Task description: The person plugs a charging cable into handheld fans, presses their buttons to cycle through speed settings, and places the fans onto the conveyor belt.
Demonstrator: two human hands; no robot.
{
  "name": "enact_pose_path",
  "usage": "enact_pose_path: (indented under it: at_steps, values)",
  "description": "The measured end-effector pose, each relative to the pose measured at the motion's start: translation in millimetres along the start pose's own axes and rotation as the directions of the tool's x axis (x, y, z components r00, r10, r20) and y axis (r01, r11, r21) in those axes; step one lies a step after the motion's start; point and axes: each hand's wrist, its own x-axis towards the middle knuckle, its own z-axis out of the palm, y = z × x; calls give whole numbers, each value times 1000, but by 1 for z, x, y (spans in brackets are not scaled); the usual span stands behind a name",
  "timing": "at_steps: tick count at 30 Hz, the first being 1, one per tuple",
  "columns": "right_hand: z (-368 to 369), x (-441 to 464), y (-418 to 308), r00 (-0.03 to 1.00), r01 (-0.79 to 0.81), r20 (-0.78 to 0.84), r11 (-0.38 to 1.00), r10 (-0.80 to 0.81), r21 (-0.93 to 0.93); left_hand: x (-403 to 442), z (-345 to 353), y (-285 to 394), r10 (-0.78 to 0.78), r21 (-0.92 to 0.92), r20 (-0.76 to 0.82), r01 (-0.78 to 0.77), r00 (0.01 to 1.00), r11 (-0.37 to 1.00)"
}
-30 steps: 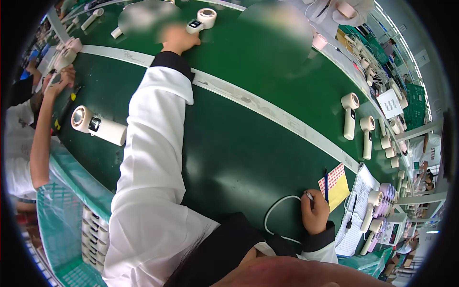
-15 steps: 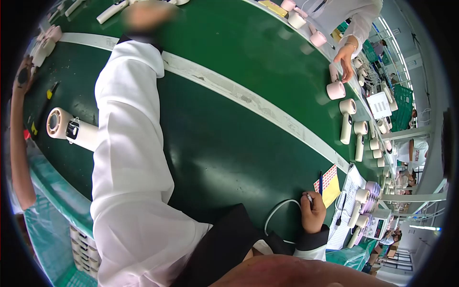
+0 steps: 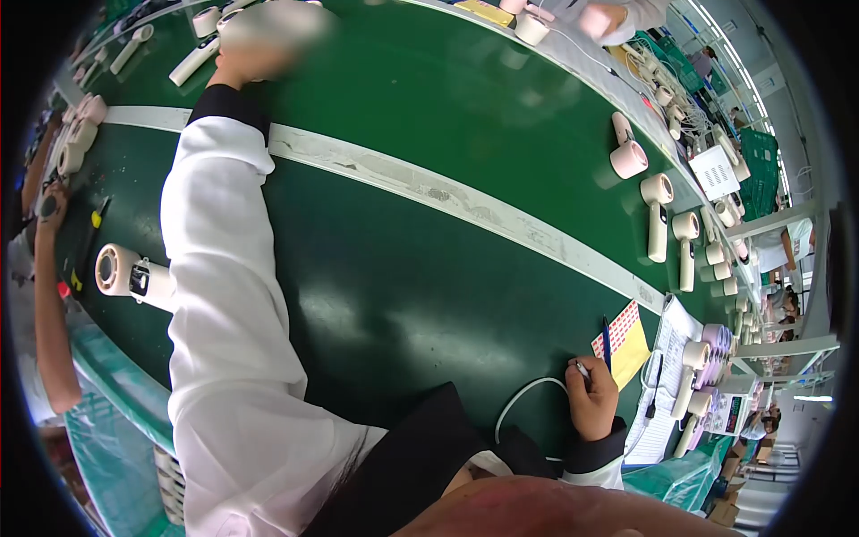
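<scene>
My left hand (image 3: 243,61) is stretched far over the green conveyor belt, beside white handheld fans. A blurred patch hides its fingers and a whitish shape there, so its grip cannot be made out. My right hand (image 3: 593,398) is closed around the small metal-tipped end of a white cable (image 3: 519,389), low on the right. The cable loops back toward my body. A cream handheld fan (image 3: 154,281) lies on the dark green table left of my left sleeve, which covers part of its handle.
A yellow card (image 3: 632,358) with a blue pen (image 3: 607,340) and written sheets (image 3: 660,394) lie by my right hand. A pink fan (image 3: 628,159) and cream fans (image 3: 658,190) stand along the belt's right side. Another person's arm (image 3: 55,313) is at the left.
My left hand has drawn slightly left and lower in view, and a whitish shape now shows at it. Across the belt, a person's hand has left the pink fan. The view has shifted slightly.
</scene>
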Motion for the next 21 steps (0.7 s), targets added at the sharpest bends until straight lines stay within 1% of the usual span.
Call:
enact_pose_path:
  at_steps: [2, 4, 5, 6, 10, 11, 13, 14, 15, 17, 18, 20, 21]
  values:
    - [2, -1, -3, 1000, 2, 0, 1000, -2, 12, -2, -8, 18, -16, 65, 91, 10, 996, 998]
    - [2, -2, -4, 1000, 24, -8, 999, -24, 21, -26, -15, 58, -36, 131, 176, 13, 984, 991]
    - [3, -1, -4, 999, 39, -18, 999, -38, 27, -29, -21, 68, -45, 161, 212, 10, 976, 987]
    - [5, 0, -5, 999, 33, -29, 999, -32, 34, -28, -19, 71, -31, 162, 210, -3, 977, 987]
    - [9, -3, -9, 999, 16, -37, 999, -15, 40, -32, 1, 80, -257, 123, 67, 247, 964, 961]
    - [9, -3, -12, 999, 11, -47, 999, -9, 40, -38, -2, 82, -230, 125, 78, 220, 970, 968]
    - [9, -3, -16, 994, 99, -35, 991, -103, -94, -58, -6, 88, -198, 124, 88, 186, 976, 975]
    - [11, -3, -18, 989, 142, -26, 978, -148, -151, -73, -4, 95, -126, 133, -49, 132, 991, 982]
    - [11, -3, -20, 982, 181, -13, 962, -187, -206, -88, -3, 102, -48, 152, -180, 76, 983, 985]
    - [15, -1, -15, 950, 302, 2, 919, -311, -252, -121, -3, 130, 131, 97, -229, -112, 965, 989]
    - [17, 2, -14, 956, 280, -15, 927, -293, -248, -141, 0, 147, 271, 82, -307, -258, 912, 963]
    - [20, 7, -14, 828, 476, -127, 804, -546, -355, -190, 2, 189, 451, -34, -334, -488, 828, 872]
    - [20, 8, -16, 792, 501, -180, 790, -583, -354, -215, 1, 211, 547, -56, -369, -605, 752, 794]
